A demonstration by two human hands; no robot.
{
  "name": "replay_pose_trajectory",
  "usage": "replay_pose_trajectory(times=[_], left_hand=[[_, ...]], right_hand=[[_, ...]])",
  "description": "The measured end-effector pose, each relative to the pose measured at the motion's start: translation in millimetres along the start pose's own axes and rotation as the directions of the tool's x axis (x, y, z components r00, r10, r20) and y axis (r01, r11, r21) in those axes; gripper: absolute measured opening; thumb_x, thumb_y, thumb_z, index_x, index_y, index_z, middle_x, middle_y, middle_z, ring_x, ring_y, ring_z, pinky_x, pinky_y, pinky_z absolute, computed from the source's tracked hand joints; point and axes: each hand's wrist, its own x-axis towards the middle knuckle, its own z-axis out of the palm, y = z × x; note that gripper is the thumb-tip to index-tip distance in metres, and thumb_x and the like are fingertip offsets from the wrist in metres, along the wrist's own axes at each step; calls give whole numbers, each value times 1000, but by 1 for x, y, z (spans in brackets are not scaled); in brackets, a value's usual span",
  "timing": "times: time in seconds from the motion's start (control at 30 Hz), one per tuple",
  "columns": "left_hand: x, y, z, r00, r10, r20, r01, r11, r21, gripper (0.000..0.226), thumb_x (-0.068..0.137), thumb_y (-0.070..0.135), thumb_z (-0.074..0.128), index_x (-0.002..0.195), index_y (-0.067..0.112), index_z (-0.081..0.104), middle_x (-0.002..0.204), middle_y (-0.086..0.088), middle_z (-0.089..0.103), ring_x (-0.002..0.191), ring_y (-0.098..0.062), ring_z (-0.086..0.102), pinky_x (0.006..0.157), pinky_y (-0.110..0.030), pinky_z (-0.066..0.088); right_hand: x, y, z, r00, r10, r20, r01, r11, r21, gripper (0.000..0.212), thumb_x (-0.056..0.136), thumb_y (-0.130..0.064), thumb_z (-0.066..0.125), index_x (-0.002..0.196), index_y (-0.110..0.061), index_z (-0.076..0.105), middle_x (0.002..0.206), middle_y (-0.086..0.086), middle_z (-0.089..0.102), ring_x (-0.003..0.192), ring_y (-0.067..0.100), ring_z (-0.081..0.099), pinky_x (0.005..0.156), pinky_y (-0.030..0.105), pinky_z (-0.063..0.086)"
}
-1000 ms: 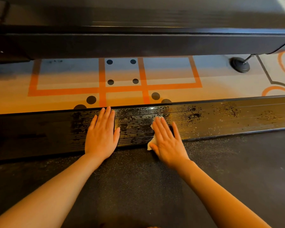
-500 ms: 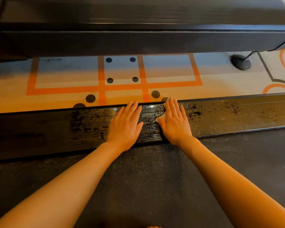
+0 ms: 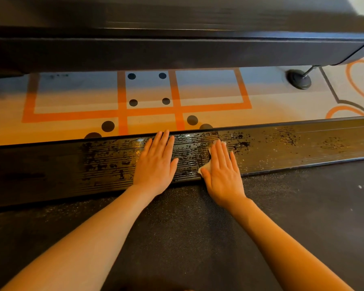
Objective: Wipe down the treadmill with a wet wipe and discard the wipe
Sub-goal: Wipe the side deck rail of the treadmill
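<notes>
From the head view, we see that our right hand [image 3: 224,173] has slid right along the rail [image 3: 292,143] since half a second ago, and our left hand [image 3: 157,162] has followed to just beside it; a second ago both were further left. We judge the wiping is moving rightward along the rail, with the dry, speckled stretch to the right still to do and discarding not yet begun. Our right grip lies flat, fingers straight and together, pressing the wipe [image 3: 205,169] onto the rail without curling round it. Our left grip is also flat and open, palm on the rail, holding nothing. The wipe is white and crumpled, almost wholly hidden under the right palm, showing only at the thumb side and past the fingertips. The rail around and left of the hands glistens in patchy wet streaks along its ribs. The belt [image 3: 198,238] lies under our forearms, with a patterned floor [image 3: 72,97] beyond the rail.
</notes>
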Motion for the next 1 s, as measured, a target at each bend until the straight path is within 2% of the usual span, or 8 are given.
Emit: replay_pose_trajectory(times=[0.1, 0.2, 0.33, 0.57, 0.7, 0.87, 1.0], left_hand=[[1, 0, -1, 1000, 13, 3, -13, 1000, -17, 67, 99, 45, 19, 155, 7, 17, 163, -12, 8, 151, -25, 5, 121, -38, 2], [1, 0, -1, 1000, 12, 12, -12, 1000, -21, 67, 99, 45, 18, 155, 8, 13, 164, -11, 4, 151, -24, 1, 121, -38, 0], [0, 0, -2, 1000, 12, 1, -12, 1000, -15, 68, 99, 46, 16, 155, 8, 13, 163, -10, 3, 151, -23, 1, 121, -37, 0], [0, 1, -3, 1000, 3, 10, -3, 1000, 14, 69, 98, 47, 10, 156, 10, 5, 164, -9, -3, 151, -22, -5, 122, -38, -1], [-1, 0, -3, 1000, 9, 9, -9, 1000, -2, 68, 99, 47, 13, 156, 10, 8, 164, -9, -2, 151, -22, -4, 121, -37, -2], [0, 0, -2, 1000, 6, 27, -6, 1000, -11, 66, 102, 46, 18, 156, 10, 4, 164, -8, -5, 151, -21, -7, 120, -36, -6], [0, -1, -1, 1000, 10, 5, -9, 1000, -11, 67, 100, 47, 14, 155, 9, 14, 164, -10, 4, 151, -23, 1, 121, -37, 0]], right_hand=[[32, -4, -12, 998, 60, 28, -60, 998, -8, 82, 95, -60, 4, 156, -7, -6, 163, 11, -14, 150, 23, -18, 121, 37, -12], [44, -7, -16, 995, 91, 46, -90, 996, -22, 74, 102, -54, 12, 156, -6, -7, 163, 12, -14, 150, 24, -18, 121, 40, -10], [20, -4, -11, 997, 69, 33, -70, 997, 35, 80, 92, -56, -2, 157, -8, -5, 164, 10, -14, 150, 23, -18, 120, 39, -13], [-28, 5, 0, 996, 83, 44, -84, 996, 19, 78, 93, -57, 2, 156, -12, -7, 162, 5, -17, 149, 20, -21, 117, 35, -19], [8, 8, -9, 993, 108, 39, -108, 994, -1, 79, 94, -59, 3, 155, -10, -10, 163, 7, -18, 149, 21, -21, 117, 37, -18], [55, 5, -22, 988, 143, 63, -144, 990, 9, 72, 104, -50, 17, 156, -8, -8, 163, 10, -16, 149, 22, -19, 120, 42, -12], [29, 7, -14, 992, 123, 35, -124, 992, 33, 69, 104, -48, 12, 156, -9, -10, 163, 9, -17, 149, 22, -21, 121, 42, -13]])
